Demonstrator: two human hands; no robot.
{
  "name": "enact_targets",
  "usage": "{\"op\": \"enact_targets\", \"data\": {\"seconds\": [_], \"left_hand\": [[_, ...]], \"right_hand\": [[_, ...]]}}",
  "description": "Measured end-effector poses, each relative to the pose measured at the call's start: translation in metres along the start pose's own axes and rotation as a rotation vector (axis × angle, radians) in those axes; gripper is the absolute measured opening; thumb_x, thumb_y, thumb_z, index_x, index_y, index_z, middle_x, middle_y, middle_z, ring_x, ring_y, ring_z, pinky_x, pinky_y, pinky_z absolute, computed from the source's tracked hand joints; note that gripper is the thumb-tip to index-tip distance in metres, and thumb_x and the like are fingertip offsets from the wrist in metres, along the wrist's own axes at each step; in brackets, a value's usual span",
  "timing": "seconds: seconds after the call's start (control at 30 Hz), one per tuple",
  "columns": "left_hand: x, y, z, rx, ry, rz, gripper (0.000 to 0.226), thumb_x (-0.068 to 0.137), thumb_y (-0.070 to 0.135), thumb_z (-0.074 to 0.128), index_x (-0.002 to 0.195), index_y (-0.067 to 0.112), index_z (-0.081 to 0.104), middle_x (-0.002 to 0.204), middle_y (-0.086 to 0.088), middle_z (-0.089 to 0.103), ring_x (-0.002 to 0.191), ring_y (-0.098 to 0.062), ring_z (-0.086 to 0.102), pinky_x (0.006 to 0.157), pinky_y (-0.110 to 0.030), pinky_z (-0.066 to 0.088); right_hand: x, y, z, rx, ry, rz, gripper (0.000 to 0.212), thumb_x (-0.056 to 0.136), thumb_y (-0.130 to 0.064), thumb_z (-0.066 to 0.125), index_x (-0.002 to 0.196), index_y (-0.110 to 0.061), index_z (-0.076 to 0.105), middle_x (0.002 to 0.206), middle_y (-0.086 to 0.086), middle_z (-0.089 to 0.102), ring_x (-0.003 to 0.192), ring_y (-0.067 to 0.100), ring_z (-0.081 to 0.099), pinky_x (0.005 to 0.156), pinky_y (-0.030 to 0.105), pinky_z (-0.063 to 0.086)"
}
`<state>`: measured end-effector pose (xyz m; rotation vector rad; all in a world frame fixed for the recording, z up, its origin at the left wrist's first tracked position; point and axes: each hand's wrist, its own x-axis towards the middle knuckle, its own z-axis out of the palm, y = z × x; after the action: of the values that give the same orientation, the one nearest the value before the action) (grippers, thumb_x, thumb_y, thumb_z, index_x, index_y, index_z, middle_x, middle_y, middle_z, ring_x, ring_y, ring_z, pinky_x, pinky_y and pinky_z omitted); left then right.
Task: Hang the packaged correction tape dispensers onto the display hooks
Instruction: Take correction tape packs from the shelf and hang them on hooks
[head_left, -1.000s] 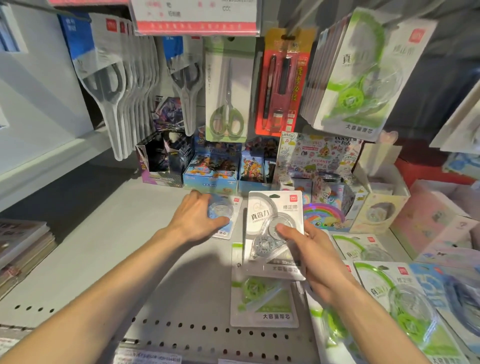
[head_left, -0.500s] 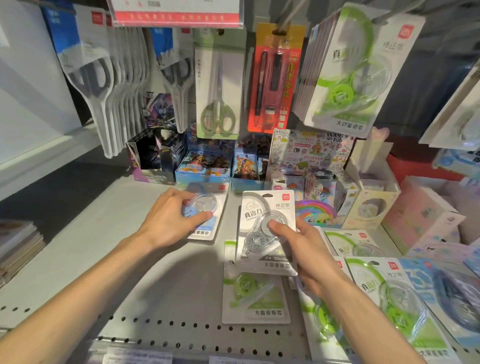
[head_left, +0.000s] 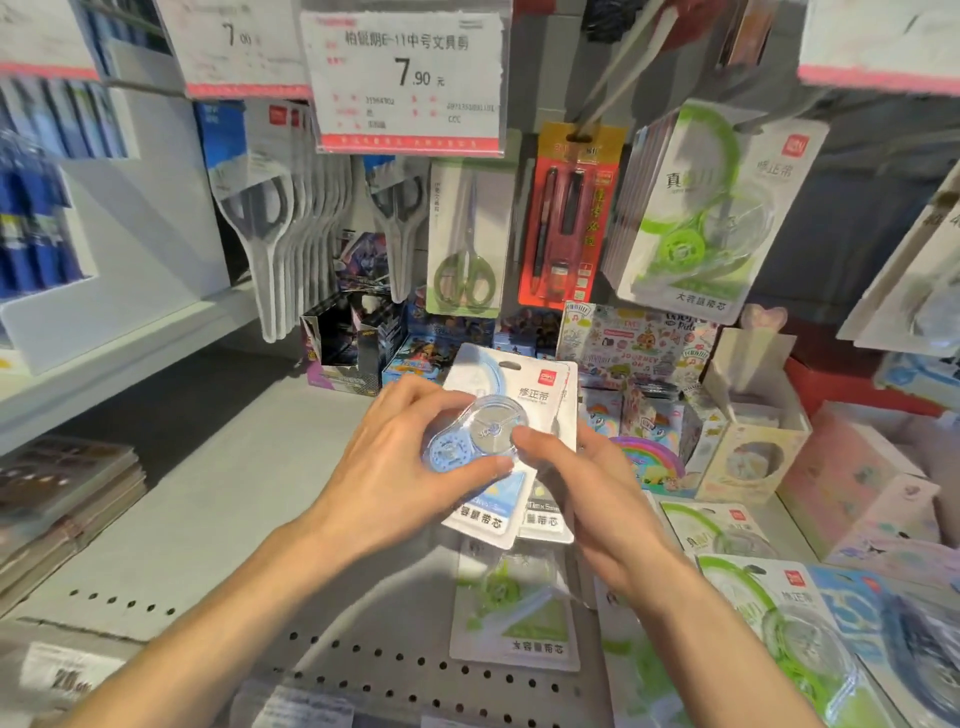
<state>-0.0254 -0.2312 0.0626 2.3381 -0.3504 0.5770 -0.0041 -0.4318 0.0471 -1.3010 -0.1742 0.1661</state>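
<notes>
**Two carded tape dispensers held together above the shelf**

While both hands are raised over the grey perforated metal shelf (head_left: 218, 499), two packages are held stacked between them. The left hand (head_left: 400, 467) is curled around the front package, a white card with a blue correction tape dispenser under a clear blister (head_left: 480, 436), its thumb lying across the lower edge of the blister and its fingers behind the card. The right hand (head_left: 587, 499) is closed on the second white-carded package (head_left: 550, 514), which sits directly behind the first and shows only along its right and lower edges; the right thumb is pressed against the front blister. Both cards are tilted slightly, hang holes uppermost, clear of the shelf.

Beneath the hands, a white card with a green correction tape dispenser (head_left: 517, 608) is laid flat on the shelf, and further green-carded dispensers (head_left: 779, 618) are spread to the right. Above right, a row of green correction tape packages (head_left: 696, 218) is hung on a display hook. Packaged green-handled scissors (head_left: 465, 244) and a white price label (head_left: 408, 78) are seen above.
</notes>
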Motion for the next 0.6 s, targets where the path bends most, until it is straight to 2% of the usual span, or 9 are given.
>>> {"op": "enact_targets", "data": {"seconds": [0.07, 0.17, 0.23, 0.27, 0.33, 0.37, 0.53, 0.6], "left_hand": [[0.000, 0.008, -0.001, -0.046, 0.069, -0.004, 0.081, 0.068, 0.080, 0.065, 0.133, 0.032, 0.061, 0.116, 0.026, 0.044, 0.113, 0.003, 0.049, 0.092, -0.010, 0.038], [0.005, 0.025, 0.001, -0.329, 0.104, -0.167, 0.089, 0.067, 0.066, 0.082, 0.142, 0.029, 0.051, 0.126, 0.022, 0.051, 0.107, 0.013, 0.058, 0.081, -0.002, 0.044], [0.011, 0.040, 0.002, -0.623, -0.016, -0.270, 0.085, 0.068, 0.049, 0.084, 0.141, 0.019, 0.053, 0.121, 0.015, 0.069, 0.096, 0.010, 0.069, 0.076, -0.008, 0.053], [0.014, 0.046, 0.005, -0.728, -0.087, -0.282, 0.075, 0.072, 0.043, 0.084, 0.137, 0.016, 0.058, 0.116, 0.011, 0.076, 0.097, 0.001, 0.073, 0.081, -0.019, 0.058], [0.018, 0.059, 0.008, -0.831, -0.171, -0.251, 0.052, 0.080, 0.039, 0.081, 0.125, 0.016, 0.069, 0.114, 0.002, 0.079, 0.105, -0.018, 0.076, 0.096, -0.044, 0.058], [0.019, 0.066, 0.010, -0.856, -0.175, -0.229, 0.047, 0.081, 0.039, 0.081, 0.121, 0.017, 0.071, 0.114, 0.000, 0.079, 0.106, -0.022, 0.075, 0.099, -0.047, 0.056], [0.032, 0.094, 0.012, -0.882, -0.075, -0.162, 0.048, 0.076, 0.042, 0.078, 0.117, 0.020, 0.073, 0.112, 0.003, 0.080, 0.105, -0.021, 0.076, 0.092, -0.042, 0.059], [0.037, 0.099, 0.009, -0.889, -0.005, -0.131, 0.039, 0.074, 0.041, 0.079, 0.111, 0.026, 0.076, 0.110, 0.003, 0.080, 0.103, -0.019, 0.076, 0.092, -0.042, 0.059]], "right_hand": [[-0.006, -0.009, -0.005, -0.033, 0.010, -0.053, 0.046, 0.083, -0.017, 0.077, 0.128, -0.018, 0.068, 0.117, 0.008, 0.080, 0.108, 0.027, 0.077, 0.098, 0.045, 0.057], [-0.012, -0.024, -0.017, -0.062, 0.019, -0.132, 0.048, 0.080, -0.018, 0.077, 0.127, -0.019, 0.068, 0.116, 0.007, 0.080, 0.104, 0.029, 0.078, 0.087, 0.043, 0.063], [-0.016, -0.036, -0.026, -0.068, 0.015, -0.182, 0.047, 0.081, -0.018, 0.077, 0.127, -0.018, 0.067, 0.116, 0.007, 0.080, 0.103, 0.030, 0.078, 0.078, 0.036, 0.064], [-0.019, -0.042, -0.031, -0.074, 0.010, -0.206, 0.048, 0.080, -0.018, 0.077, 0.127, -0.018, 0.067, 0.116, 0.007, 0.080, 0.102, 0.030, 0.078, 0.076, 0.034, 0.064], [-0.024, -0.054, -0.039, -0.087, 0.005, -0.253, 0.051, 0.077, -0.021, 0.080, 0.126, -0.019, 0.067, 0.116, 0.007, 0.080, 0.101, 0.030, 0.079, 0.074, 0.033, 0.063], [-0.027, -0.060, -0.044, -0.089, 0.007, -0.273, 0.052, 0.077, -0.021, 0.081, 0.127, -0.019, 0.067, 0.116, 0.006, 0.080, 0.101, 0.029, 0.079, 0.074, 0.034, 0.063], [-0.036, -0.082, -0.073, -0.098, 0.047, -0.336, 0.042, 0.081, -0.018, 0.075, 0.123, -0.014, 0.070, 0.112, 0.009, 0.081, 0.095, 0.023, 0.080, 0.074, 0.026, 0.062], [-0.040, -0.090, -0.088, -0.097, 0.101, -0.352, 0.041, 0.079, -0.017, 0.075, 0.119, -0.013, 0.072, 0.108, 0.011, 0.081, 0.095, 0.026, 0.080, 0.075, 0.030, 0.063]]}}
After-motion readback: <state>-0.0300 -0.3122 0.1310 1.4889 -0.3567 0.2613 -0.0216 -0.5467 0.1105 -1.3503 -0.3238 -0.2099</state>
